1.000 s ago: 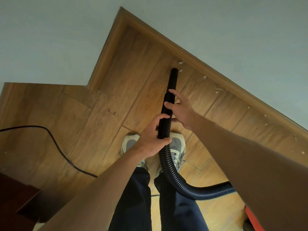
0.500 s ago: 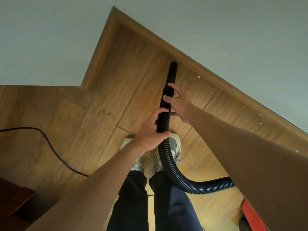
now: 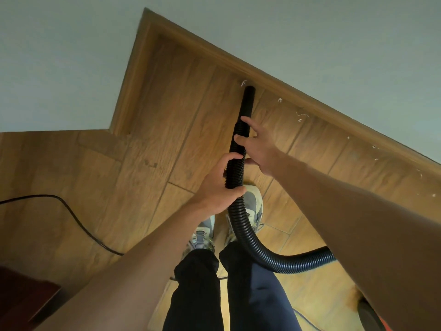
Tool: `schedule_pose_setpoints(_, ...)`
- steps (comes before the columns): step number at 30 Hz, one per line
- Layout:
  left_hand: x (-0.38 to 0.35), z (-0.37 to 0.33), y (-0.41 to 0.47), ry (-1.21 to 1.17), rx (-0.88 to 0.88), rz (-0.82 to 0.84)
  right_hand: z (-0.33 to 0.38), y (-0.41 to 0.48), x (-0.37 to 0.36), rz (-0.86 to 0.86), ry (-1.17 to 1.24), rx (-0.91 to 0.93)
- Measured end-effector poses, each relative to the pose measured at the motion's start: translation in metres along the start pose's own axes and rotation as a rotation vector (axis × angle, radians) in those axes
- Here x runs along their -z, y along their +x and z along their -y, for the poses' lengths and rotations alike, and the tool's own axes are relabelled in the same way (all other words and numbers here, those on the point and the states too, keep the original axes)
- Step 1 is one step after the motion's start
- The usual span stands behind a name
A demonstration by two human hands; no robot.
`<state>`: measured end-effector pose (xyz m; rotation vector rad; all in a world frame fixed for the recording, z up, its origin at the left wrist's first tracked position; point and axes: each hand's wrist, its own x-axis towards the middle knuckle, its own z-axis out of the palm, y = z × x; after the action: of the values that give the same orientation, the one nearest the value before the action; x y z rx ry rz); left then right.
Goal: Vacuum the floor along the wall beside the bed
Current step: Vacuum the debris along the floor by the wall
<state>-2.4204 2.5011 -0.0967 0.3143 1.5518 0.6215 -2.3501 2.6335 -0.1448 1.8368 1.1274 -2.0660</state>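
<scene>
A black ribbed vacuum hose [image 3: 241, 225] runs from the lower right up between my hands to a smooth black nozzle [image 3: 247, 101]. The nozzle tip touches the wooden floor [image 3: 181, 120] right at the skirting board [image 3: 298, 99], beside a white scrap [image 3: 243, 82]. My left hand [image 3: 217, 187] is wrapped around the hose. Higher up, my right hand [image 3: 256, 146] grips the hose where it meets the nozzle, fingers partly spread. More white scraps [image 3: 301, 115] lie along the skirting to the right.
A pale wall [image 3: 334, 44] rises behind the skirting and turns a corner at the left [image 3: 59, 68]. A black cable [image 3: 78, 220] crosses the floor at the left. Dark wooden furniture [image 3: 21, 292] fills the bottom left corner. The red vacuum body [image 3: 372, 316] sits at bottom right. My feet stand below the hose.
The nozzle has slid forward across the floor to the skirting board, next to a white scrap. Both hands kept their hold on the hose.
</scene>
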Motion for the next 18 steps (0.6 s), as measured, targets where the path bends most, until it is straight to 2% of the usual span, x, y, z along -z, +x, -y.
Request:
schedule_pose_setpoints(10,0.015,0.005,0.003,-0.039,0.028,-0.100,0.011,0.009,-0.025,0.034,-0.028,0.038)
schedule_pose_setpoints(18,0.007,-0.002,0.007,-0.021,0.006,0.004,0.005,0.004,-0.008,-0.028,0.020,0.029)
